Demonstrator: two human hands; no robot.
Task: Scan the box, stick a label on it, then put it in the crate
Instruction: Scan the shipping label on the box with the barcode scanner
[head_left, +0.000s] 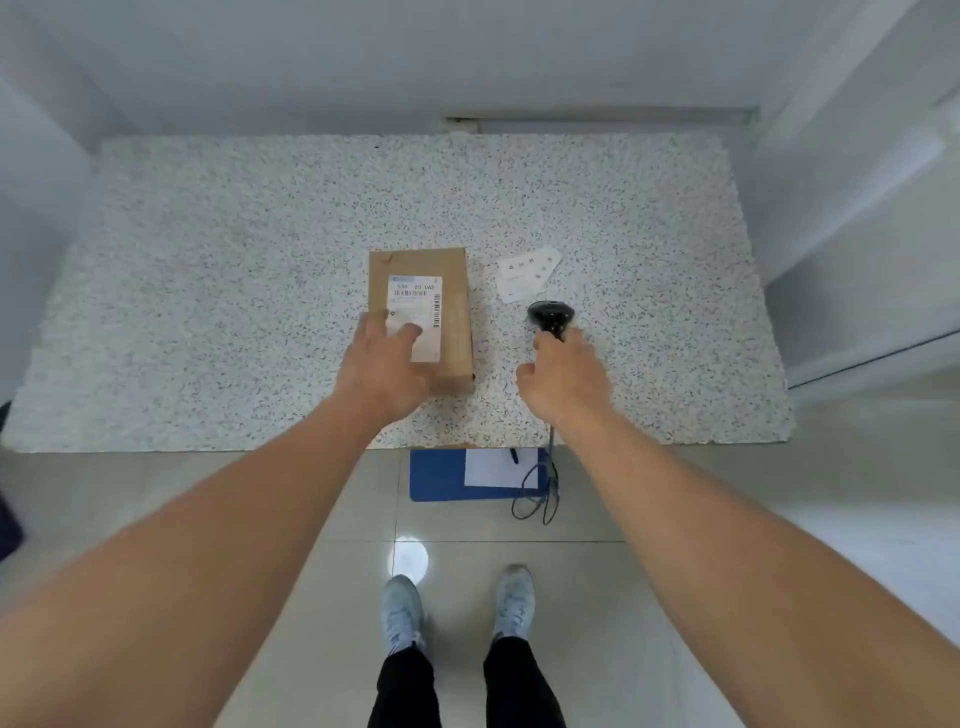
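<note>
As seen from the head camera: speckled table (208, 260), bearing one brown cardboard box (454, 291), lying flat near the front edge, closed, contents not visible; printed shipping label (415, 306) with barcode on its top face; left hand (382, 364) resting on the box's near end, fingers spread flat across the label, not gripping; right hand (566, 382) just right of the box, fingers clenched around the handle of a black barcode scanner (550, 314), cable (540, 493) trailing to the floor; white label sheet (527, 273) beyond the scanner; blue board (441, 475) carrying white paper on the tiled floor below; crate not in view.
</note>
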